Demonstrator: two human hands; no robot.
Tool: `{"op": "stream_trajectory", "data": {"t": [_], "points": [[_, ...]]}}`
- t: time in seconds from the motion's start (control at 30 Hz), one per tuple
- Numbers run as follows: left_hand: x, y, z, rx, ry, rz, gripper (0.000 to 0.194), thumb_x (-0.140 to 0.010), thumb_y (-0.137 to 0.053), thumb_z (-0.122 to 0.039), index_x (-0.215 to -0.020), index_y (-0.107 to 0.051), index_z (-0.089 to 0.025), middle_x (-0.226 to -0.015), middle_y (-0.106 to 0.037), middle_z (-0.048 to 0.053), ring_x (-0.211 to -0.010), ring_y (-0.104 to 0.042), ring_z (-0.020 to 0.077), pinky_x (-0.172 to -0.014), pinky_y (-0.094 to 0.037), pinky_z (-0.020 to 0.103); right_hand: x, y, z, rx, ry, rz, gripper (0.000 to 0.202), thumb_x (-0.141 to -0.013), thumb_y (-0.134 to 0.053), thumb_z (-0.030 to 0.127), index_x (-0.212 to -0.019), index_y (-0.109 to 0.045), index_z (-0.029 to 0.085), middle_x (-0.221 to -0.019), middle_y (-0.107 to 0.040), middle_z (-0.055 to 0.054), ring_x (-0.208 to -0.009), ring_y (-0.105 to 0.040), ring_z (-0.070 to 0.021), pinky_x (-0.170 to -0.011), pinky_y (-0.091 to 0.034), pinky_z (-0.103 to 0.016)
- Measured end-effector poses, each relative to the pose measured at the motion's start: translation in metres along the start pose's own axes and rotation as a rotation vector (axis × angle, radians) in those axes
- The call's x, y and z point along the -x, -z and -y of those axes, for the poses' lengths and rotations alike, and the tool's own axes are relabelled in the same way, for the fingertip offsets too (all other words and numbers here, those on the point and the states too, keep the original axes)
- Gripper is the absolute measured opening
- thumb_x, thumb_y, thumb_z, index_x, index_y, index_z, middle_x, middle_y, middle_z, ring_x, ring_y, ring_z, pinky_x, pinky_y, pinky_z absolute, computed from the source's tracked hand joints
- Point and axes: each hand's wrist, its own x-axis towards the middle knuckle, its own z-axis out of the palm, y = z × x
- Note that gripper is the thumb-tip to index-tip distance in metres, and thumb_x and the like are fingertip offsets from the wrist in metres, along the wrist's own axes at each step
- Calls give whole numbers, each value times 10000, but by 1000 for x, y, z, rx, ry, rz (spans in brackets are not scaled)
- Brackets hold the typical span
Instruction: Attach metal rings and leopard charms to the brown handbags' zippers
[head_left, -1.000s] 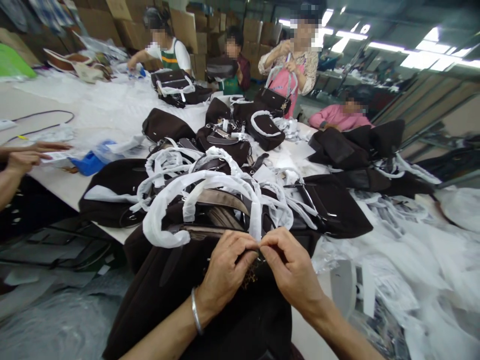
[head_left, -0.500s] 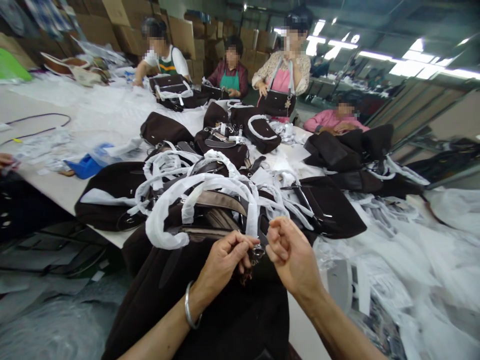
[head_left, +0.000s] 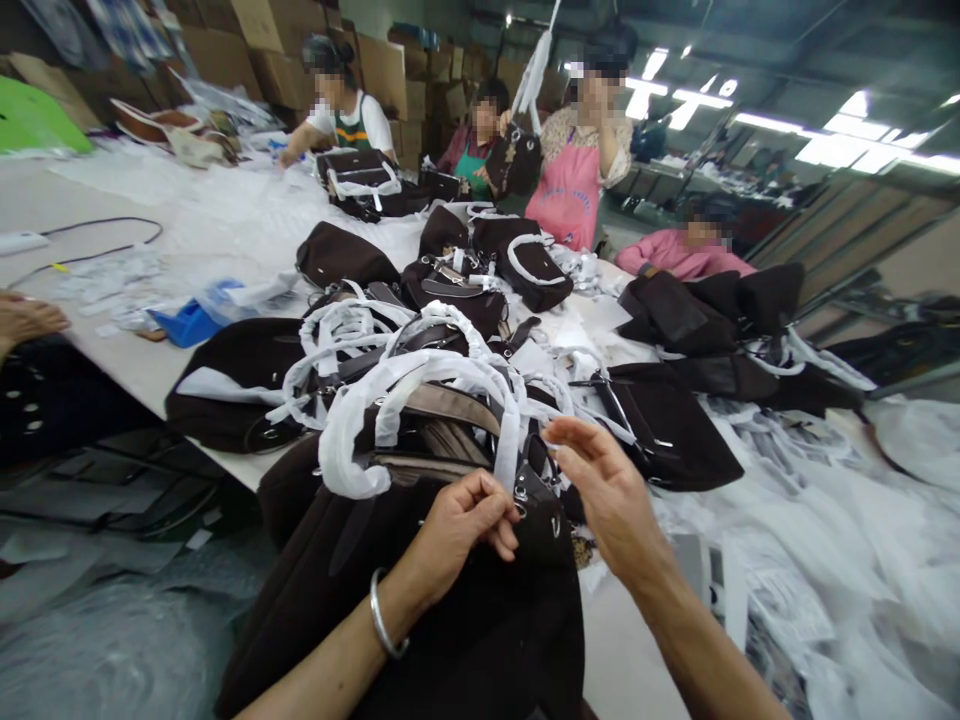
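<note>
A large dark brown bag (head_left: 480, 620) stands in front of me, its top open and its handle (head_left: 442, 370) wrapped in white paper. Over its upper front, below the handle's right end, my left hand (head_left: 472, 515) has its fingers curled together by a small metal ring; what they hold, if anything, is hidden. My right hand (head_left: 600, 475) is just right of the bag's top edge, fingers parted and bent, with nothing seen in it. A patterned charm (head_left: 582, 550) hangs beside the bag, below my right hand.
Other dark bags (head_left: 667, 425) with wrapped handles cover the table's middle (head_left: 247, 462). A blue dispenser (head_left: 187, 325) lies left. White wrapping (head_left: 847, 540) is heaped right. Several people work across the table; another person's hand (head_left: 30, 318) is at the left edge.
My right hand has opened and moved slightly right. The charm now hangs at the bag's right side. Across the table, a person has lifted a bag. The view has shifted slightly.
</note>
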Motion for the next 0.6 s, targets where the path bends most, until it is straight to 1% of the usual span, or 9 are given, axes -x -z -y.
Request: {"op": "stream_trajectory", "data": {"t": [0.03,0.07,0.1,0.13,0.2,0.33,0.43,0.53,0.6], "points": [[0,0,0,18,0,-8,293,-889,-636,-406,-814,-582,-128,-647,-642,6,-510,-586,77,-539,-472,175,1,10,-3,107,-10,-45,387,-811,-728,399,-1145,-619,238,-1134,-658,-60,-1053,-612,-200,-890,-496,-320],[-1,0,1,26,0,-10,294,-888,-637,-405,-815,-587,-124,-650,-641,7,-511,-584,76,-542,-473,176,4,19,-5,213,-50,-60,405,-793,-740,407,-1141,-632,229,-1083,-677,-62,-1008,-624,-207,-852,-506,-324],[-1,0,1,23,-1,-11,296,-889,-634,-403,-814,-591,-120,-649,-640,8,-512,-583,75,-543,-472,175,7,24,-6,303,-104,-42,401,-778,-747,413,-1115,-656,214,-1003,-695,-60,-927,-639,-207,-792,-515,-320],[-1,-1,1,9,-1,-12,297,-891,-630,-402,-814,-594,-118,-643,-639,9,-510,-584,76,-542,-470,175,11,26,-6,367,-160,-6,384,-769,-749,414,-1079,-682,197,-921,-705,-55,-836,-642,-198,-730,-515,-310],[-1,-4,1,-41,2,-13,300,-894,-623,-403,-815,-598,-115,-633,-641,13,-513,-593,83,-540,-467,177,18,21,-4,393,-238,66,332,-765,-744,402,-1004,-723,172,-798,-706,-42,-673,-618,-162,-624,-493,-279],[-1,-7,0,-157,-28,3,311,-891,-619,-420,-814,-592,-120,-634,-644,15,-527,-608,99,-546,-482,191,22,-7,2,188,-301,93,311,-775,-739,413,-942,-743,152,-557,-622,10,-461,-509,-87,-438,-364,-197],[0,-8,0,-187,-65,27,303,-898,-612,-416,-800,-567,-133,-649,-647,11,-540,-611,100,-553,-497,198,21,-20,-1,-12,-334,110,326,-765,-763,436,-889,-732,136,-491,-578,28,-405,-463,-56,-385,-305,-159],[0,-7,1,-180,-71,55,296,-905,-605,-412,-811,-566,-134,-719,-668,26,-564,-610,96,-565,-511,204,21,-26,-6,-192,-358,114,304,-735,-807,397,-856,-719,132,-494,-600,26,-371,-457,-43,-373,-328,-146],[1,-6,1,-163,-59,52,301,-897,-617,-418,-813,-569,-133,-714,-664,25,-566,-612,97,-562,-514,202,22,-26,-7,-321,-380,79,294,-700,-840,364,-839,-714,137,-569,-664,3,-400,-524,-59,-402,-411,-157]]}}
